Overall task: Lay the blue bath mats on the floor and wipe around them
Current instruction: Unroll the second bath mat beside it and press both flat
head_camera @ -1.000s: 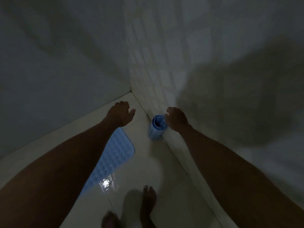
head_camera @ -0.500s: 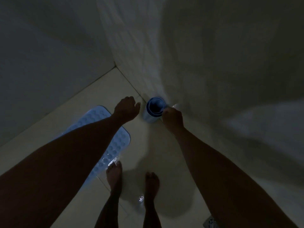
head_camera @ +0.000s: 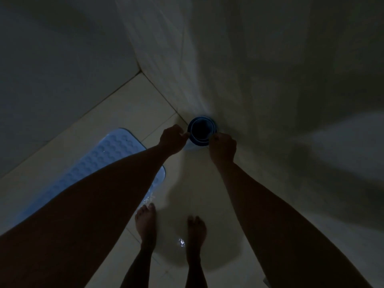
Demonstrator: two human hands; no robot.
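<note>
Both hands, left [head_camera: 173, 139] and right [head_camera: 223, 147], pinch the rolled mat [head_camera: 200, 132] by its rim against the far wall; on the wet floor [head_camera: 128, 104] it could slip free.

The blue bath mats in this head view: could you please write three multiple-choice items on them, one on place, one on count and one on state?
1. Where does the rolled mat stand?
A. on the floor by the wall
B. on the flat mat
C. between the feet

2. How many blue mats show?
A. one
B. two
C. three

3. How is the flat mat lying?
A. folded double
B. hung on the wall
C. spread on the floor

Answers:
1. A: it stands on end by the base of the wall, the left hand and right hand at its rim.
2. B: one rolled, one flat.
3. C: its bumpy surface lies open on the tiles.
</note>
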